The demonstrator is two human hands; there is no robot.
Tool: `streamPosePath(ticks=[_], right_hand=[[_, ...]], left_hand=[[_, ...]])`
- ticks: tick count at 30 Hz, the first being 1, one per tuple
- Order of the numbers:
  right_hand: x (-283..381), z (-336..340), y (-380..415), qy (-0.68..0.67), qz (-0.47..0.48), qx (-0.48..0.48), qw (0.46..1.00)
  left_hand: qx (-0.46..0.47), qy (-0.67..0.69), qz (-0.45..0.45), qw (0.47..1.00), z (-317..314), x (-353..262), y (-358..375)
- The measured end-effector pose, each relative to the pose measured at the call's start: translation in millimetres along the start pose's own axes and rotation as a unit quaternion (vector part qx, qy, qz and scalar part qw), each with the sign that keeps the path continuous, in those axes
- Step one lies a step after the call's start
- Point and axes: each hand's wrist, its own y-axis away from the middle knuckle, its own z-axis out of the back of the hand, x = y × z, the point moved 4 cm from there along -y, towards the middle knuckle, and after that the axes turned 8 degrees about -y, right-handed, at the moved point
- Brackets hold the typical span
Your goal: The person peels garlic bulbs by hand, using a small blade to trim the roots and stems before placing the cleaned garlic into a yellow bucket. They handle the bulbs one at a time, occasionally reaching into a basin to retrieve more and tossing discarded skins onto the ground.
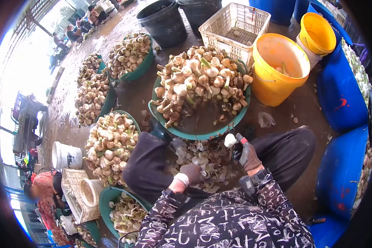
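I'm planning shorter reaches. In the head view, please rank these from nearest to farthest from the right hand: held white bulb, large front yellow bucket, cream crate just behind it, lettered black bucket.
1. Held white bulb: in the right hand's grip.
2. Yellow bucket: ahead, slightly right.
3. Cream crate: beyond that bucket, slightly left.
4. Black bucket: ahead, left of the crate.
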Motion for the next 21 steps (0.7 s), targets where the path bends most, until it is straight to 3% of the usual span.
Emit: streamPosePath(ticks=[2, 4, 6, 8, 10, 12, 14, 16, 17, 18, 21], right_hand=[[-3, 2, -2, 0.081, 0.034, 0.015, 0.996], [-17, 11, -10, 0.025, -0.034, 0.017, 0.999], [-13, 14, -27, 0.016, -0.05, 0.033, 0.998], [31, -19, -27, -0.147, -0.062, 0.109, 0.981], [112, -80, 6, -0.175, 0.087, 0.182, 0.964], [161, -100, 24, -0.114, 0.196, 0.255, 0.94], [167, -101, 22, -0.052, 0.229, 0.224, 0.946], [133, -70, -5, 0.055, 0.177, 0.103, 0.977], [105, -34, -43, 0.102, 0.103, 0.106, 0.984], [75, -9, -60, 0.106, 0.045, 0.046, 0.992], [40, -21, -39, 0.138, 0.003, -0.013, 0.99]], left_hand=[[-0.03, 0.01, -0.005, 0.999, 9, 6, -16], [-0.182, 0.114, 0.082, 0.973, 35, 17, -38], [-0.275, 0.188, 0.078, 0.939, 43, 32, -87], [-0.307, 0.217, 0.082, 0.923, 61, 31, -136], [-0.335, 0.247, 0.087, 0.905, 64, 29, -193], [-0.27, 0.253, 0.08, 0.926, 65, 22, -236], [-0.28, 0.274, 0.044, 0.919, 76, 10, -241], [-0.346, 0.324, 0.063, 0.878, 83, 2, -228], [-0.329, 0.36, 0.064, 0.871, 87, 0, -216], [-0.325, 0.36, 0.067, 0.872, 96, -2, -193], [-0.253, 0.39, 0.004, 0.885, 111, -4, -129]])
